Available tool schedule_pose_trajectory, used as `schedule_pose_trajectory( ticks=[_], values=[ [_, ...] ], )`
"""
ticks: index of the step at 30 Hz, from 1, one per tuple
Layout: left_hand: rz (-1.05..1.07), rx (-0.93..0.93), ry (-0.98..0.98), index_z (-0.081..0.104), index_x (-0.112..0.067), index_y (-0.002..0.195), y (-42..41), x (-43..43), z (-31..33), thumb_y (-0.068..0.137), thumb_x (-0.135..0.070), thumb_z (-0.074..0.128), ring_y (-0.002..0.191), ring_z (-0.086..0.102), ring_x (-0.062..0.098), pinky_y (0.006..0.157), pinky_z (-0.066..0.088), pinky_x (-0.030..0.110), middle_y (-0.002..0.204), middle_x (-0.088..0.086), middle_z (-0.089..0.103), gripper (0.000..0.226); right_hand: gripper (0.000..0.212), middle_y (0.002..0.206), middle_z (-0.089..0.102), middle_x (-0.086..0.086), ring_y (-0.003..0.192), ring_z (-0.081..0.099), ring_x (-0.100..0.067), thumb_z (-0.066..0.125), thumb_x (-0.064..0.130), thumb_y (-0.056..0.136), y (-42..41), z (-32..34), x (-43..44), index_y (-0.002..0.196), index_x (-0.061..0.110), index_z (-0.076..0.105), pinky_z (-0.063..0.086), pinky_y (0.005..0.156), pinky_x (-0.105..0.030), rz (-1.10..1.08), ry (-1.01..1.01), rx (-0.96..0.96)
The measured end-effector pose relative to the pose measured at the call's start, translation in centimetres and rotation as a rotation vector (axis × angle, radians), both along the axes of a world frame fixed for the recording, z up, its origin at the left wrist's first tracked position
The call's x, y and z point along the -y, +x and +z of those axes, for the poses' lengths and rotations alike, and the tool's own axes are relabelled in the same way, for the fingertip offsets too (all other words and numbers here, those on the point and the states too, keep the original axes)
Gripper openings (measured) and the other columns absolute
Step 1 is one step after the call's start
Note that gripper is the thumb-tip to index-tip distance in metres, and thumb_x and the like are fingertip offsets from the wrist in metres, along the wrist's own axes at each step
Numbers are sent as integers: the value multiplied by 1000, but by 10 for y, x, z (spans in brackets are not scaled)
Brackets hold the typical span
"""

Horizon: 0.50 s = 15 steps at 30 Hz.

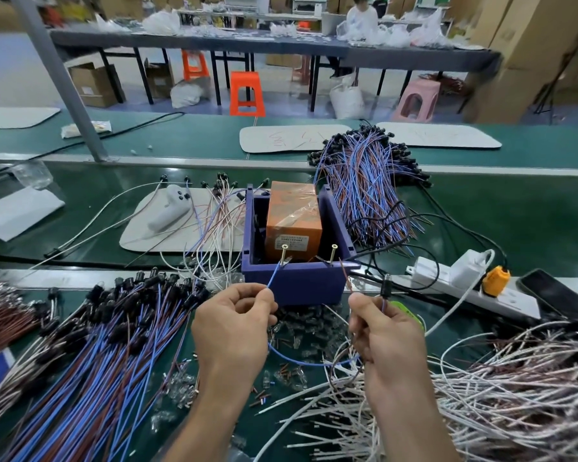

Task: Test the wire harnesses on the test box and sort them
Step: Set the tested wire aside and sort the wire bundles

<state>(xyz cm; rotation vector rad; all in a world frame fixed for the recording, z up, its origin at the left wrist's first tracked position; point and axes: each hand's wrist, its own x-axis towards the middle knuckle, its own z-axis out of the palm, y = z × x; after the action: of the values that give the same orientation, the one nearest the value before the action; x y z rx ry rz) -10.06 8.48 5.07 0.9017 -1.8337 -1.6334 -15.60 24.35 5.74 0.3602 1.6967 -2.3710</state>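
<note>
The test box is a purple open box holding an orange taped block, with two brass screws standing at its front rim. My left hand pinches the blue wire of one harness, and the wire's tip reaches the left screw. My right hand pinches the brown wire of the same harness, which points up toward the right screw. The harness's black lamp end sticks up beside my right thumb. The blue wire loops between my hands.
Blue-and-brown harness piles lie at lower left and behind the box. White-and-brown harnesses heap at lower right. A white power strip and a phone sit to the right. A white pad with a few harnesses lies to the left.
</note>
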Motion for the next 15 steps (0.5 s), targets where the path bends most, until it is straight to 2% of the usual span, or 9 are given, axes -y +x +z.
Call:
schedule_pose_trajectory(
  ticks=[5, 8, 11, 15],
  values=[
    [-35, -9, -28, 76, -24, 77, 2, -2, 0, 88, -13, 80, 58, 74, 13, 61, 60, 29, 65, -7, 76, 17, 36, 53, 56, -6, 42, 38, -10, 73, 6, 90, -2, -2, -1, 58, 18, 63, 29, 36, -16, -36, 3, 23],
    [-47, -4, -47, 76, -25, 77, 3, -2, 0, 88, -14, 80, 57, 74, 11, 55, 57, 19, 66, -8, 76, 16, 42, 53, 58, -6, 45, 36, -12, 74, 6, 90, -4, -4, 0, 51, 18, 64, 30, 37, -17, -57, 32, 37],
    [-48, -5, -49, 76, -25, 77, 3, -2, 0, 89, -14, 80, 57, 73, 11, 53, 55, 16, 65, -8, 75, 16, 48, 53, 59, -5, 47, 37, -14, 75, 9, 90, -5, -2, 4, 45, 23, 67, 34, 44, -19, -57, 79, 43],
    [-69, -2, -40, 76, -25, 79, 3, -2, 0, 88, -14, 80, 58, 74, 12, 55, 56, 16, 66, -7, 76, 15, 43, 54, 59, -6, 42, 37, -8, 76, 11, 89, -5, -3, 8, 47, 17, 67, 33, 57, -25, -73, 104, 38]
  ],
)
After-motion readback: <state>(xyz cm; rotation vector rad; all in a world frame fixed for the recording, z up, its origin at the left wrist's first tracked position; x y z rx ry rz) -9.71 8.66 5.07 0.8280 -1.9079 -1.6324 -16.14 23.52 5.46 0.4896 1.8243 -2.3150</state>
